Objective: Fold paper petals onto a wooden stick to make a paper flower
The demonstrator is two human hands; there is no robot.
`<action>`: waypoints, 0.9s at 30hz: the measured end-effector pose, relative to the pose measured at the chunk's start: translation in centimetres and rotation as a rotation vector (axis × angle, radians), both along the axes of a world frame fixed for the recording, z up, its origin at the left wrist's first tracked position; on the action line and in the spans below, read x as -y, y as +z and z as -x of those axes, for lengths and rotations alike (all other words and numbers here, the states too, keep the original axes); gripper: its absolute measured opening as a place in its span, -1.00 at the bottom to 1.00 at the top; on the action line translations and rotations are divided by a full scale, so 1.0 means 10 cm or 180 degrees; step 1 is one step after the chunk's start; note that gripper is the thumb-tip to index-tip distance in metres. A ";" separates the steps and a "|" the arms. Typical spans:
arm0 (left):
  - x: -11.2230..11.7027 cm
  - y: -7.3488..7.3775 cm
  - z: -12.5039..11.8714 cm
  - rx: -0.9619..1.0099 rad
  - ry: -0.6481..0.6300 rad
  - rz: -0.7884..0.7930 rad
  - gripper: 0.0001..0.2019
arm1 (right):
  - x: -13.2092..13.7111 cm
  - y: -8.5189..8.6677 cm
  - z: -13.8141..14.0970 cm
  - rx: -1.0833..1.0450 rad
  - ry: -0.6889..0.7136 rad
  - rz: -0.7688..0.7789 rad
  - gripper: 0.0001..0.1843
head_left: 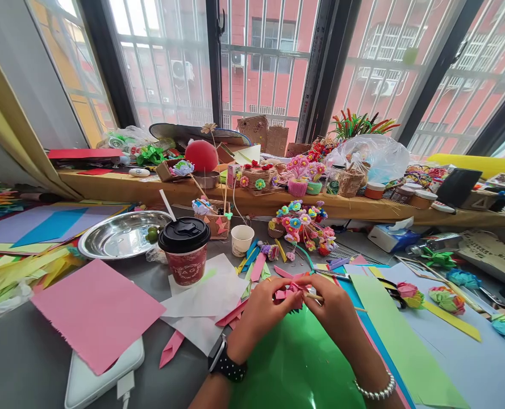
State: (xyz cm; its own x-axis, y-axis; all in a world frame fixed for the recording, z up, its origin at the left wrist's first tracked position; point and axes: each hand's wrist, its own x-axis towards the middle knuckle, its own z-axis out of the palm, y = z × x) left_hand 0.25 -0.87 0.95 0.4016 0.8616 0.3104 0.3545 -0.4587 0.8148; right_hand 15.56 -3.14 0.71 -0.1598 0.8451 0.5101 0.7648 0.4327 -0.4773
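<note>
My left hand (263, 312) and my right hand (333, 307) meet over a green sheet (295, 363), both pinched on a small folded pink paper piece (292, 292). A thin wooden stick (316, 296) pokes out between my right fingers. A black watch sits on my left wrist and a bead bracelet on my right. Loose pink paper strips (230, 315) lie just left of my left hand.
A red coffee cup with black lid (184, 250) stands behind white paper. A steel bowl (120, 234), a pink sheet (96, 312), a white device (103, 375), a small white cup (242, 240), a paper flower bouquet (303, 224) and scissors (391, 289) surround my hands.
</note>
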 end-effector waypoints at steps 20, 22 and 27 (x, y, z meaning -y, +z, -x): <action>-0.15 -0.01 0.09 0.1498 -0.0100 0.1456 -0.69 | 0.09 0.16 0.08 -0.0456 0.0488 -0.0558 -0.85; -0.14 -0.01 0.08 0.1626 -0.0260 0.1543 -0.76 | 0.10 0.15 0.10 -0.0439 0.0523 -0.0679 -0.84; -0.12 -0.02 0.07 0.2013 -0.0246 0.1832 -0.81 | 0.11 0.12 0.10 -0.0344 0.0314 -0.0865 -0.86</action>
State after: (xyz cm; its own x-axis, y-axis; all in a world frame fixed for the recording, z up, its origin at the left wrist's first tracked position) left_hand -0.42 0.31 0.77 0.3644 0.9311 0.0186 -0.2600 0.0825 0.9621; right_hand 14.56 -4.24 1.93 -0.1667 0.6584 0.7339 0.6639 0.6253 -0.4102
